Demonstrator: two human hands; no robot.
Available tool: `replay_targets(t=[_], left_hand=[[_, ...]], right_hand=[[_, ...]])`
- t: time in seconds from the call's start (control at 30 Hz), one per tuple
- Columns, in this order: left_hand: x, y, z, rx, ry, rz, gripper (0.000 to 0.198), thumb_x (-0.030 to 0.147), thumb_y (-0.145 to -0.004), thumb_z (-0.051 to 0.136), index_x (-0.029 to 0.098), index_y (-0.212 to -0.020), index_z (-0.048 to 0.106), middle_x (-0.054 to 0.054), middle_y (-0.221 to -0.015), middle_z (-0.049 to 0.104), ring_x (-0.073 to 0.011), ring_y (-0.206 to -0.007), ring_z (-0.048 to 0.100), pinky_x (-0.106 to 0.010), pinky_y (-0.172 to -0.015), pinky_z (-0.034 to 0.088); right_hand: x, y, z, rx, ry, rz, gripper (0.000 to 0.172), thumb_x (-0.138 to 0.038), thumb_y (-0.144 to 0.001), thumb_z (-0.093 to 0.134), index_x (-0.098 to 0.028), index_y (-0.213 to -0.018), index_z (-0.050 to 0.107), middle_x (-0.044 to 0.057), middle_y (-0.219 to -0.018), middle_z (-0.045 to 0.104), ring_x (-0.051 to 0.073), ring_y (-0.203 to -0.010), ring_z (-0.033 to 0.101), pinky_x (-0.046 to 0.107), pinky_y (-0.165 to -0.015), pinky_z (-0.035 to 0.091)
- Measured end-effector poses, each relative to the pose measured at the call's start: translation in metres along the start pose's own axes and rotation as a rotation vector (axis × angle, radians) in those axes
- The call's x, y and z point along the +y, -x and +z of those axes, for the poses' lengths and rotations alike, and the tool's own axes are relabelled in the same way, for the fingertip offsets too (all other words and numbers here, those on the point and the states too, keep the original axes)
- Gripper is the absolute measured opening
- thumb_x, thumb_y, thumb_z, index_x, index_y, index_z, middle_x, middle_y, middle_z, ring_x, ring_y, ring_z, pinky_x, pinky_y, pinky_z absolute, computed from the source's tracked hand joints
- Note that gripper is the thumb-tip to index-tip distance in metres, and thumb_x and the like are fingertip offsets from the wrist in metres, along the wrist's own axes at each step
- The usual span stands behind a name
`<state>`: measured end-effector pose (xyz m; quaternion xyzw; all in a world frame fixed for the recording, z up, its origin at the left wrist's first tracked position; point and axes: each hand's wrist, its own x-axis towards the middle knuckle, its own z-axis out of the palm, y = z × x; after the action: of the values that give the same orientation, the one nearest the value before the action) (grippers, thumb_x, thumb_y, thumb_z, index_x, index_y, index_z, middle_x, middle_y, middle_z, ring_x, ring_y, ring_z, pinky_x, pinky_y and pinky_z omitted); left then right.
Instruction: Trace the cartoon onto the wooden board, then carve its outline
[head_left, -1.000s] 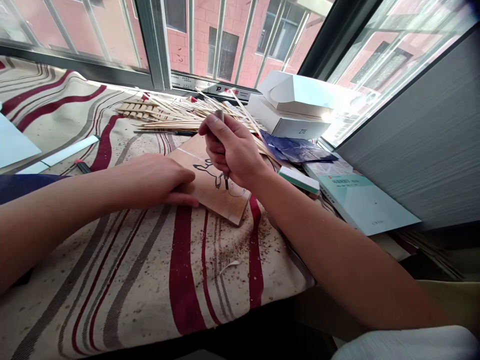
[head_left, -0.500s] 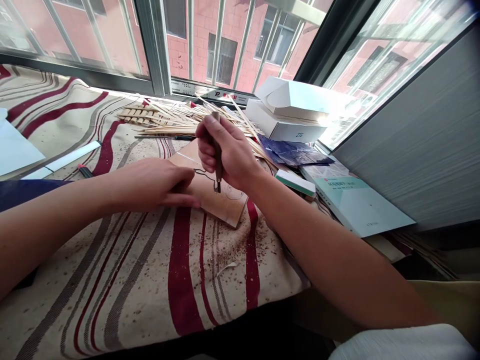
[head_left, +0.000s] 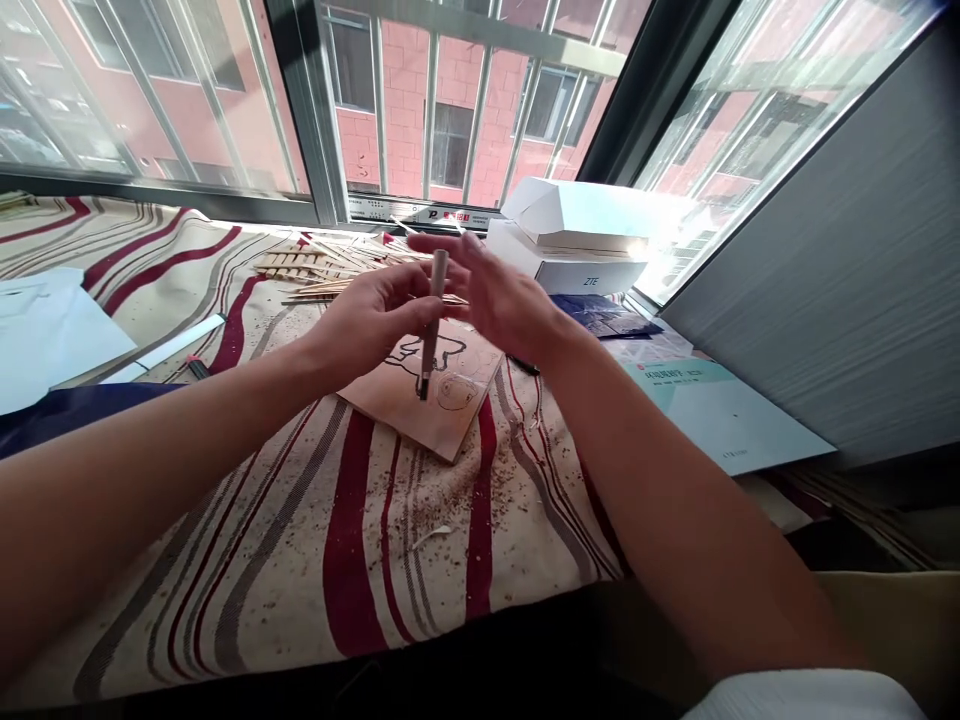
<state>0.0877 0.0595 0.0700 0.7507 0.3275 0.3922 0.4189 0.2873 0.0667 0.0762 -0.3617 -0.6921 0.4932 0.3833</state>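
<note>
Between the thumb and fingers of my left hand [head_left: 382, 315] is a carving tool [head_left: 433, 330], held upright with its dark tip down over a wooden board. My right hand [head_left: 506, 290] is beside the tool's upper end, its fingers spread and apart from the handle. The light brown board [head_left: 442, 425] lies on the striped cloth under both hands. Black outlines and a round drawn shape mark its surface. Brown crumbs [head_left: 450, 495] are scattered on the cloth in front of the board.
Thin wooden sticks [head_left: 307, 265] are piled behind the hands. A white box [head_left: 577, 265] stands by the window. At the right lie dark blue sheets [head_left: 607, 318] and a book [head_left: 712, 420]. White paper [head_left: 52, 335] and a pen-like object [head_left: 198, 367] are on the left.
My left hand has lifted off the board and taken hold of the tool. My right hand has let it go and opened. The camera view has tilted up slightly.
</note>
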Motion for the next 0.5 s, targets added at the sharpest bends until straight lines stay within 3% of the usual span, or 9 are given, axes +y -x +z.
replay_targets(t=[0.03,0.1,0.2,0.33,0.4,0.5], left_hand=[[-0.002,0.001,0.002,0.015,0.045,-0.020,0.016,0.035,-0.091,0.066,0.021,-0.095,0.059,-0.005,-0.096,0.073,-0.0191,-0.088,0.072,-0.042,-0.085,0.062],[-0.006,0.003,0.004,0.044,0.131,-0.033,0.015,0.031,-0.091,0.065,0.023,-0.092,0.053,-0.004,-0.096,0.072,-0.0182,-0.085,0.072,-0.043,-0.084,0.063],[-0.009,0.005,0.002,0.025,0.227,-0.018,0.022,0.026,-0.086,0.069,0.024,-0.085,0.047,-0.001,-0.092,0.068,-0.0134,-0.076,0.067,-0.035,-0.073,0.058],[-0.005,0.007,-0.004,0.041,0.359,-0.021,0.023,0.016,-0.082,0.062,0.024,-0.082,0.041,0.004,-0.083,0.058,-0.0066,-0.062,0.049,-0.029,-0.061,0.042],[-0.001,0.008,-0.007,0.060,0.405,-0.060,0.018,0.013,-0.083,0.057,0.024,-0.085,0.043,0.004,-0.084,0.056,-0.0065,-0.061,0.046,-0.029,-0.063,0.041],[0.003,0.010,-0.010,0.087,0.393,-0.102,0.004,0.023,-0.097,0.050,0.023,-0.093,0.049,0.002,-0.084,0.053,-0.0079,-0.061,0.044,-0.031,-0.065,0.042]], right_hand=[[0.003,0.000,-0.012,0.057,0.189,-0.030,0.036,-0.035,-0.112,0.045,-0.024,-0.141,0.064,0.012,-0.132,0.071,0.024,-0.118,0.067,0.040,-0.099,0.058],[0.012,-0.001,-0.032,0.100,0.715,0.061,0.038,-0.020,-0.104,0.050,-0.015,-0.139,0.066,0.018,-0.135,0.071,0.030,-0.123,0.066,0.046,-0.105,0.054],[0.023,0.001,-0.049,-0.040,1.103,0.225,0.056,-0.008,-0.087,0.062,-0.015,-0.142,0.068,0.019,-0.132,0.075,0.036,-0.120,0.068,0.050,-0.106,0.052],[0.019,0.009,-0.054,-0.273,1.073,0.222,0.077,-0.003,-0.079,0.065,-0.023,-0.153,0.064,0.015,-0.150,0.069,0.035,-0.135,0.065,0.047,-0.112,0.052],[0.012,0.013,-0.055,-0.364,0.998,0.202,0.084,-0.004,-0.079,0.068,-0.025,-0.160,0.058,0.013,-0.162,0.060,0.034,-0.146,0.059,0.047,-0.119,0.050],[0.008,0.016,-0.056,-0.400,0.903,0.154,0.086,-0.012,-0.083,0.075,-0.027,-0.165,0.053,0.010,-0.169,0.054,0.031,-0.148,0.058,0.048,-0.124,0.047]])
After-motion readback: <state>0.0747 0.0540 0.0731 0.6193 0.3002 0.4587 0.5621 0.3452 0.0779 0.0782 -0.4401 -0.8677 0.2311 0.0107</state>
